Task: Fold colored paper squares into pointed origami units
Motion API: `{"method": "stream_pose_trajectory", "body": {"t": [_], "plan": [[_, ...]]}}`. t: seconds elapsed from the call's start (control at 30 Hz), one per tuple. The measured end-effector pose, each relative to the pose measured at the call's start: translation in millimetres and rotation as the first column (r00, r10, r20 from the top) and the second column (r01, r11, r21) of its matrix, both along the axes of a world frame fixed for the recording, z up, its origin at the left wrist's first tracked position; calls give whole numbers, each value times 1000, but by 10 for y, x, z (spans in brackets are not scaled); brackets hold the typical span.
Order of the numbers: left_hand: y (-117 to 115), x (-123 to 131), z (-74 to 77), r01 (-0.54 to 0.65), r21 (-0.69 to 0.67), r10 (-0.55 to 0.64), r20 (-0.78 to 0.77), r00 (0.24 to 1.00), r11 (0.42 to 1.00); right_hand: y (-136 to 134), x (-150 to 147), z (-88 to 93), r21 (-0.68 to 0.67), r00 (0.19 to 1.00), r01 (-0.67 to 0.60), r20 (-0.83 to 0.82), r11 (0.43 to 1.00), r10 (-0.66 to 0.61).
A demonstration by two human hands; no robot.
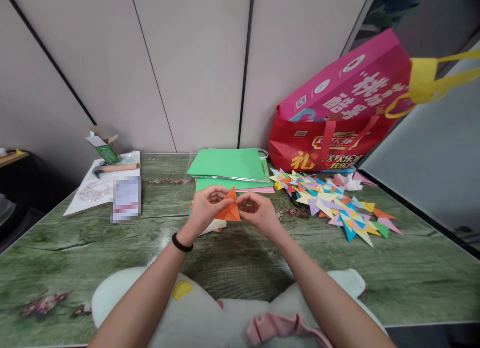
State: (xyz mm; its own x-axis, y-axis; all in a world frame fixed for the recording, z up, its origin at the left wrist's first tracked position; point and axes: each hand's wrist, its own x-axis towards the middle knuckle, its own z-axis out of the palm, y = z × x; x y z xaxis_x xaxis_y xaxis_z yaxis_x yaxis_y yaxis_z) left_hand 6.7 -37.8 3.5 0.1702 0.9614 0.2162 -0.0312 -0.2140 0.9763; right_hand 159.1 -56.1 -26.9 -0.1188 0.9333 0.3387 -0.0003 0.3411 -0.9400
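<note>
A partly folded piece of orange origami paper (231, 211) with a pointed top is held up over the near middle of the table. My left hand (209, 206) pinches its left side between thumb and fingers; a black band circles that wrist. At its right edge, my right hand (260, 214) is closed with thumb and fingertips against the paper. Below and behind the hands lie a few small paper sheets (214, 227), partly hidden. Just beyond is a stack of green paper (227, 164), with a pink sheet showing underneath.
Many folded multicoloured paper pieces (333, 200) are heaped on the right. Behind them stand a red bag (292, 143) and a pink box (348, 78). At left are a hammer (116, 169), a small green box (107, 152) and a blurred packet (126, 200). A pale cushion (210, 323) sits in front.
</note>
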Motion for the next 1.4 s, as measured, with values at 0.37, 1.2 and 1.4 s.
{"method": "stream_pose_trajectory", "body": {"t": [0.37, 1.2, 1.4], "plan": [[-42, 0, 25, 126, 40, -123, -75, 990, 991, -13, 11, 24, -36, 997, -32, -74, 999, 29], [-34, 14, 9, 120, 2, -120, 16, 993, 993, 42, 42, 27, -191, 972, -28, -235, 981, -18], [-26, 27, -18, 89, -114, -84, 53, 995, 989, 28, 23, 41, -261, 960, -41, -279, 964, -35]]}}
